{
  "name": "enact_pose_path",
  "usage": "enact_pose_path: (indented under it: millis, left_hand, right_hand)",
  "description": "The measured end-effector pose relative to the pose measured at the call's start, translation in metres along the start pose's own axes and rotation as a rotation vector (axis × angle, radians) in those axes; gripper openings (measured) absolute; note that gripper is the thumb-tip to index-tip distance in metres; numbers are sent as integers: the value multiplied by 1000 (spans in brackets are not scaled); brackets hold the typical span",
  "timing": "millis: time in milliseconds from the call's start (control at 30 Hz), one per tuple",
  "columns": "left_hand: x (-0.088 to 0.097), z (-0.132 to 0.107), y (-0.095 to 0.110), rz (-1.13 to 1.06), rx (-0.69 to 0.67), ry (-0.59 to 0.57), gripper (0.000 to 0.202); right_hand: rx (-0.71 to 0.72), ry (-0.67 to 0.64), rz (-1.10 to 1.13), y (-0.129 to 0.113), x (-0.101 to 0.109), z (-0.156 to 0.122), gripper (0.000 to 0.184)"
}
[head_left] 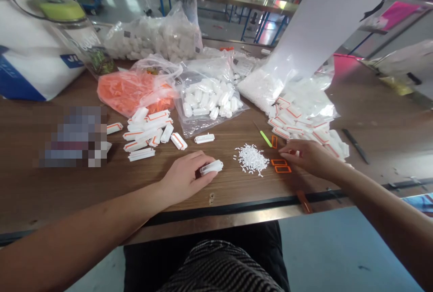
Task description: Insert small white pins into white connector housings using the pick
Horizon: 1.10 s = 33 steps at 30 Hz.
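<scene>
My left hand point(186, 177) is closed round a small white plastic casing point(212, 167), holding it just above the brown table. To its right lies a heap of tiny white plastic pieces point(252, 159). My right hand point(309, 159) has its fingertips pinched together beside some thin orange rectangular frames point(283, 169); whatever is between them is too small to make out. Another orange frame point(274, 142) rests close to a thin tool with a green handle point(265, 139). A single white casing point(204, 138) lies beyond my left hand.
White casings with orange strips point(145, 130) are piled at left, more point(304, 130) at right. Behind stand bags of orange parts point(135, 89), white casings point(209, 98) and white bits point(262, 87). A black-handled tool point(355, 145) lies far right, a green-lidded bottle point(64, 10) back left.
</scene>
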<state>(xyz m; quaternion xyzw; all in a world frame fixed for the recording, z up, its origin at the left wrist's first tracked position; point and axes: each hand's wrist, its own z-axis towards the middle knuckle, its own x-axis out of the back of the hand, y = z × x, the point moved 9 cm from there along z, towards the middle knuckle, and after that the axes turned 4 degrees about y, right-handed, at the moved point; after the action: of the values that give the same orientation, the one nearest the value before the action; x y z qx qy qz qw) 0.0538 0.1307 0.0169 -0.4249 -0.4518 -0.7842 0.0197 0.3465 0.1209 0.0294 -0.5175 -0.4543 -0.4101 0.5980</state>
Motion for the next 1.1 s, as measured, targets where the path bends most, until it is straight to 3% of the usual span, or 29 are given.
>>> enact_pose_path:
  millis: [67, 200, 400, 567, 700, 767, 933, 1100]
  left_hand:
    - [0, 0, 0, -3, 3, -8, 19]
    - [0, -1, 0, -5, 0, -5, 18]
    - [-1, -1, 1, 4, -11, 8, 18]
    - [-1, -1, 2, 2, -24, 15, 17]
    - [0, 0, 2, -12, -34, 29, 16]
    - [-1, 0, 2, -18, -35, 28, 16]
    - [0, 2, 1, -31, -19, 28, 17]
    - [2, 5, -9, -154, 79, 74, 22]
  right_hand:
    - [-19, -28, 74, 2, -3, -7, 18]
    - [85, -67, 150, -12, -8, -3, 16]
    - [147, -135, -106, -35, -16, 8, 12]
    - [-31, -53, -166, -17, -4, 11, 8]
    - [-374, -81, 62, 20, 2, -2, 11]
    - [-438, -98, 199, 24, 1, -9, 15]
    - [-297, -23, 379, 0, 4, -24, 19]
    - [-98, 72, 84, -31, 0, -49, 13]
